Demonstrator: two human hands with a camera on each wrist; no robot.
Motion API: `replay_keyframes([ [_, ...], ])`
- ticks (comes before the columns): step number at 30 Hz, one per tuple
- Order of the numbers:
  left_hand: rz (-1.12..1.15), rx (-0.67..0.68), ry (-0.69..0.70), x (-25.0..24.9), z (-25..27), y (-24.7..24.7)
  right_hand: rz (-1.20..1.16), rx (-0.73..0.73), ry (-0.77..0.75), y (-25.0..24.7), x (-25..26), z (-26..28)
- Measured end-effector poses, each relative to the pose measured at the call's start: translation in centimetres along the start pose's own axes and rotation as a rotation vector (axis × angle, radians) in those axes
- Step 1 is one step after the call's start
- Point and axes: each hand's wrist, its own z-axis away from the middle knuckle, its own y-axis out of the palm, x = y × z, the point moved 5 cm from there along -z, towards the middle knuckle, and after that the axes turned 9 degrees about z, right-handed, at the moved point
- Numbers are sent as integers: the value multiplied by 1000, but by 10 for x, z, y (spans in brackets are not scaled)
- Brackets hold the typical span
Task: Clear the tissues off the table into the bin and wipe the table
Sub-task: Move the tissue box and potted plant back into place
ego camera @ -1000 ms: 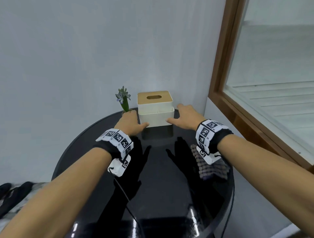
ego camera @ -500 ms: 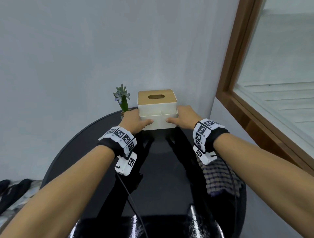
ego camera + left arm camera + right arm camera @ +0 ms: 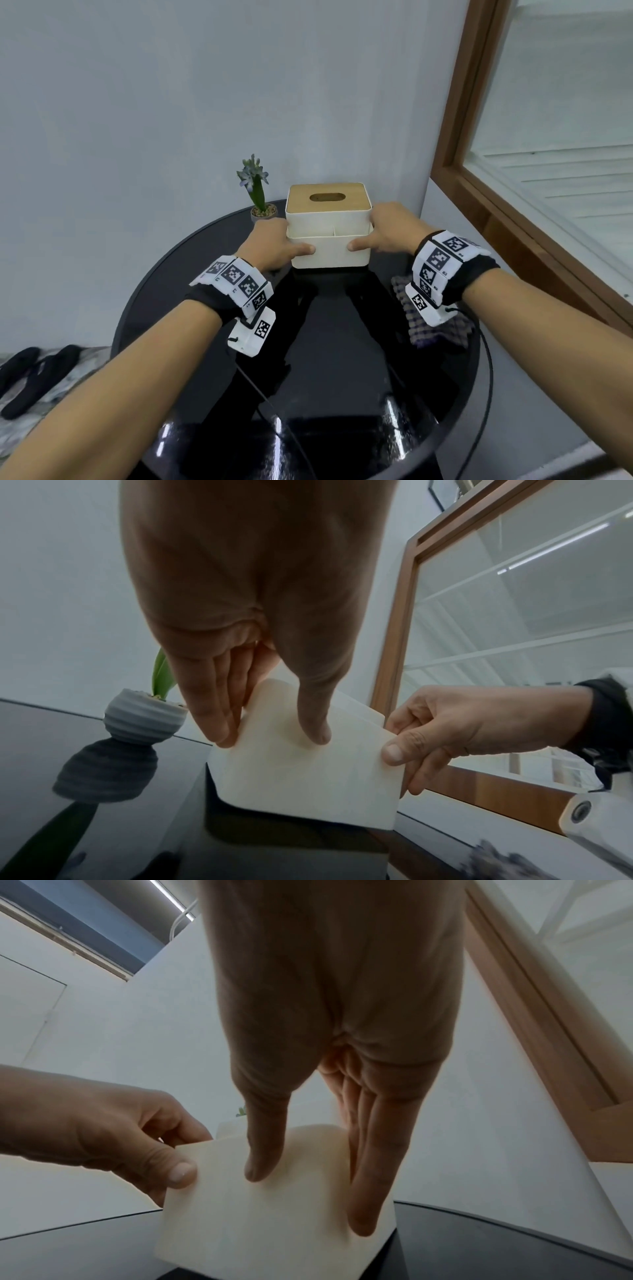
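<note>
Tissues themselves cannot be seen in any view; what shows is the white tissue box [image 3: 329, 236] with a wooden lid and an oval slot, standing at the far edge of the round black tabletop [image 3: 191, 274], close to the wall.

The left hand [image 3: 270, 246] grasps the box's left side, thumb on the front face and fingers along the side wall. The right hand [image 3: 387, 229] grasps the right side the same way.

The head view alone shows the lid, the slot and a divided open tray along the front of the box. The left wrist view shows from below what the head view hides: the left fingers [image 3: 212, 710] laid flat down the side wall, the thumb pressed on the front face, and the right hand [image 3: 455, 731] pinching the opposite corner. The right wrist view mirrors this, with the right hand [image 3: 329, 1096] spread on the box [image 3: 274, 1204] and the left hand [image 3: 113, 1129] at the other edge.

Left of the box stands a small potted plant [image 3: 258, 195] with bluish flowers; its ribbed grey pot [image 3: 143, 718] shows only in the left wrist view. To the right of the box, a checked cloth [image 3: 435, 325] lies on the tabletop, partly under the right wrist. Black sandals [image 3: 34, 373] lie on the floor, far left of the box.

The wristbands carry square black-and-white marker patterns; small characters beside them are too small to read.
</note>
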Motion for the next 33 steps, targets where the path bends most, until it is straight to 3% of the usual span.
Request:
replay_keyframes([
  [13,37,17,-23,-6,68,12,-76,-53,41,12,5,82],
  [33,79,33,-25,3,94,10,-303,-26,47,26,8,118],
])
